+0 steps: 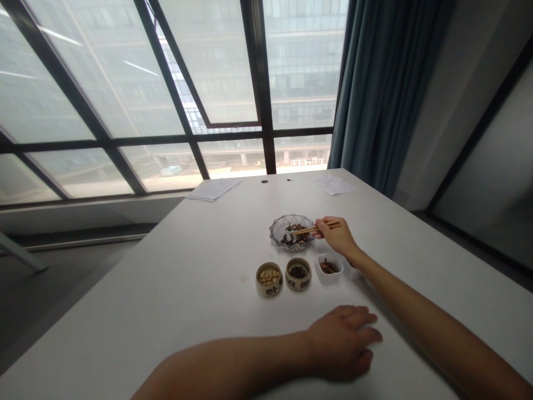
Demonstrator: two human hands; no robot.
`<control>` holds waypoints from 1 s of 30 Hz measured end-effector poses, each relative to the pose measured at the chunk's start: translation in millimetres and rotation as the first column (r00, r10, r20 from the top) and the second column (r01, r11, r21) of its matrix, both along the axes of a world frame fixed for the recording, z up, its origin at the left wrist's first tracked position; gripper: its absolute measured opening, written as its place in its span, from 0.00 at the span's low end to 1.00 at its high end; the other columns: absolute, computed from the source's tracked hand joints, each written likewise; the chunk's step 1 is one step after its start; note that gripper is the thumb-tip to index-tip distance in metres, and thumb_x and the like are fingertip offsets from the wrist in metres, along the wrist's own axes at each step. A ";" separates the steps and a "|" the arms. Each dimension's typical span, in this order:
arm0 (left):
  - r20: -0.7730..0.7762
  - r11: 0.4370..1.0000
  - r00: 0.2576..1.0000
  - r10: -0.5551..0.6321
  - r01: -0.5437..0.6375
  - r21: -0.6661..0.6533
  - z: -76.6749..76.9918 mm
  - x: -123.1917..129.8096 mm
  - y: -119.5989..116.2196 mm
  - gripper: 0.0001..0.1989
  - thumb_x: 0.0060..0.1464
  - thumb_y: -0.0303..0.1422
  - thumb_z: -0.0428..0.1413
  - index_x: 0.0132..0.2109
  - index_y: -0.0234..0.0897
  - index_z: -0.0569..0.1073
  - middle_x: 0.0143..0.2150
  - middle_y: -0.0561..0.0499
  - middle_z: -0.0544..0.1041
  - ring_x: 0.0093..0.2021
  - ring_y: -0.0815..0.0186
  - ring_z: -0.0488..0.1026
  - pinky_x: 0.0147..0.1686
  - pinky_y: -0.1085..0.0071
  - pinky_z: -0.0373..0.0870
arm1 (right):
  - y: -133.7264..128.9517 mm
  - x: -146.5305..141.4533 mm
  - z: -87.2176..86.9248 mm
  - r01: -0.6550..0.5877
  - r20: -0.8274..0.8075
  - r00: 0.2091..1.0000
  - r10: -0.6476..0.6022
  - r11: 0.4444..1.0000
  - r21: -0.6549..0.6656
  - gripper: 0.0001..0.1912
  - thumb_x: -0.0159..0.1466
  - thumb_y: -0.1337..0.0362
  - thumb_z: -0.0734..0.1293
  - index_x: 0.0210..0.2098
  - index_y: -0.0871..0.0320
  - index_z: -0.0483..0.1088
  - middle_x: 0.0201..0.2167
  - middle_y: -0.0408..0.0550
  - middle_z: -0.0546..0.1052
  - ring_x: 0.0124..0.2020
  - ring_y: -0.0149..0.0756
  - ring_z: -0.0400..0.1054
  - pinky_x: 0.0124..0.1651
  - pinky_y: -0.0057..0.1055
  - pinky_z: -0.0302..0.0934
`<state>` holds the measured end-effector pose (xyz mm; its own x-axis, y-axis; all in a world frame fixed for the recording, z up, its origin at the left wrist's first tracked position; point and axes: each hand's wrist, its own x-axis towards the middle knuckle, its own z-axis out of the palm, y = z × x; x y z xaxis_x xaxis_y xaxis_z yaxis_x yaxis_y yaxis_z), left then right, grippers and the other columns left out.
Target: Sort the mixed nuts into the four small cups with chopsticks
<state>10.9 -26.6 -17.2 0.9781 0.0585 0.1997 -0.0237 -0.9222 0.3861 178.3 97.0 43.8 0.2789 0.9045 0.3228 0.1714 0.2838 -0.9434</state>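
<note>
My right hand [337, 236] holds a pair of wooden chopsticks [315, 228], and their tips reach into a cut-glass dish [287, 223] holding dark, mixed food. Nearer me stand a small ceramic bowl of pale nuts [268, 279] and a matching bowl of dark beans [298, 272]. A white square dish of brown strips [328, 268] sits just below my right hand, not touching it. My left hand [341, 341] rests palm down on the white table [187, 266], fingers slightly apart, holding nothing.
Two sheets of paper [214, 189] [334, 184] lie at the table's far edge, next to two small dark holes. Large dark-framed windows [166, 139] stand beyond the table, with a blue curtain [383, 83] to the right.
</note>
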 end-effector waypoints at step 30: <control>-0.020 1.000 1.000 0.021 -0.021 0.005 4.7 -0.5 -0.4 0.23 0.68 0.40 0.45 0.64 0.37 0.67 0.72 0.42 0.65 0.74 0.54 0.60 0.73 0.57 0.56 | -59.6 60.0 93.3 -0.364 0.010 0.926 0.377 0.900 -0.240 0.26 0.55 0.44 0.79 0.30 0.64 0.81 0.24 0.58 0.83 0.26 0.45 0.82 0.27 0.28 0.74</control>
